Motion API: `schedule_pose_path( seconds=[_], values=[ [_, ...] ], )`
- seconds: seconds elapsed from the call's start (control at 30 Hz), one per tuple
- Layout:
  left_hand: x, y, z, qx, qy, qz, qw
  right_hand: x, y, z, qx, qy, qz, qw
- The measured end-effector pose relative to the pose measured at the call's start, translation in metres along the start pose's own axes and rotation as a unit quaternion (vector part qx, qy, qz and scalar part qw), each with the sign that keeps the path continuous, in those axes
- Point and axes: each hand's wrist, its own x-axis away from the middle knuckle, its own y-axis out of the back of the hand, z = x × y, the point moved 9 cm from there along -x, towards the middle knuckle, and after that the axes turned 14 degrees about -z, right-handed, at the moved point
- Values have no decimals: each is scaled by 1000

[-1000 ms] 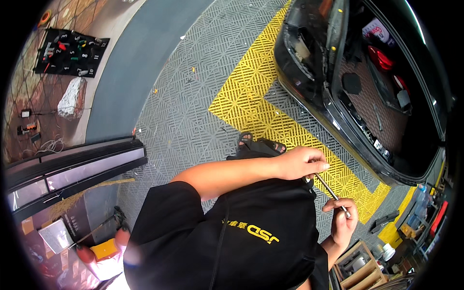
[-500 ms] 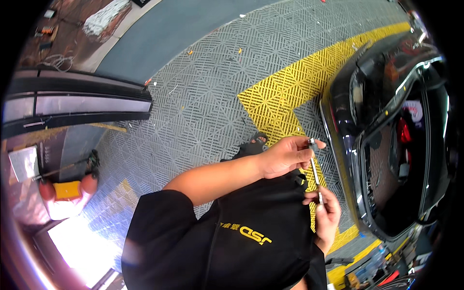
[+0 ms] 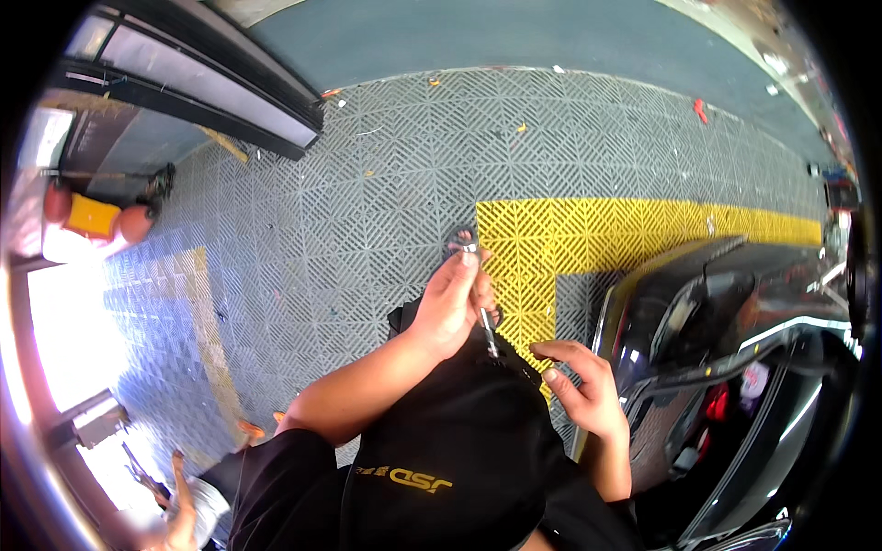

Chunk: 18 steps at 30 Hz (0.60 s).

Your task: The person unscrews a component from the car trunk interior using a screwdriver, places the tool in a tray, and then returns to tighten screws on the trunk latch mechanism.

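My left hand (image 3: 456, 298) grips a slim chrome metal rod (image 3: 485, 326), held nearly upright in the picture in front of my black shirt (image 3: 432, 432). Its upper end pokes out by my thumb, and the lower part shows below my fingers. A short way to the right, my right hand (image 3: 579, 386) is off the rod, fingers apart and loosely curved, with nothing visible in them. My sandaled foot is partly hidden behind the left hand.
A black car (image 3: 684, 317) with its rear opened stands close on my right. A dark-framed panel (image 3: 197, 78) juts in at upper left. Grey and yellow grid tiles (image 3: 514, 230) cover the floor. At lower left, another person (image 3: 184, 505) shows by arm and clothing near a bright opening.
My right hand has let go of the rod. My left hand has swung leftward with it. The view has turned, shifting the car downward, and another person has appeared at lower left.
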Motion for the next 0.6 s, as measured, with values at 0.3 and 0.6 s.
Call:
schedule_pose_path(
  seconds=[0.3, 0.6],
  values=[
    [-188, 83, -85, 137, 33, -165, 976, -230, -79, -41, 61, -90, 84, 990],
    [-405, 165, -190, 132, 0, -247, 960, -510, -205, -194, 276, -161, 142, 937]
  ],
)
